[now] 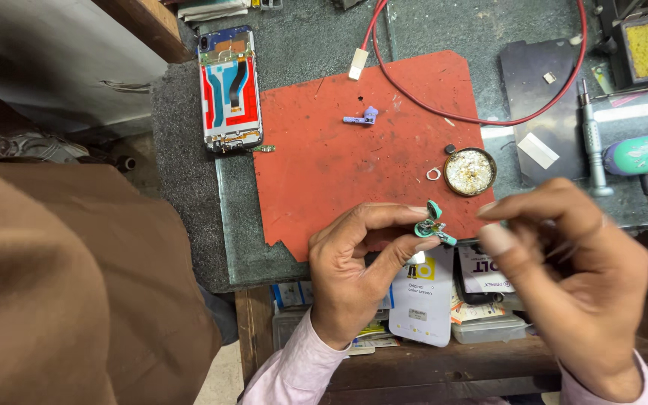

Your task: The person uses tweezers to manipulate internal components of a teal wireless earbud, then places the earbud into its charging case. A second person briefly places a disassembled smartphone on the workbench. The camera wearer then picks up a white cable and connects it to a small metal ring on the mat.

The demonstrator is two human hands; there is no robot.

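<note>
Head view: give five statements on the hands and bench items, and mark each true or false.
1. The left hand pinches a small teal part. True.
2. The right hand grips the screwdriver. False: the screwdriver lies on the bench, untouched.
3. The opened phone lies on the red mat. False: it lies left of the mat, off it.
4. A round tin sits at the mat's right edge. True.
5. A small purple part lies on the mat. True.
</note>
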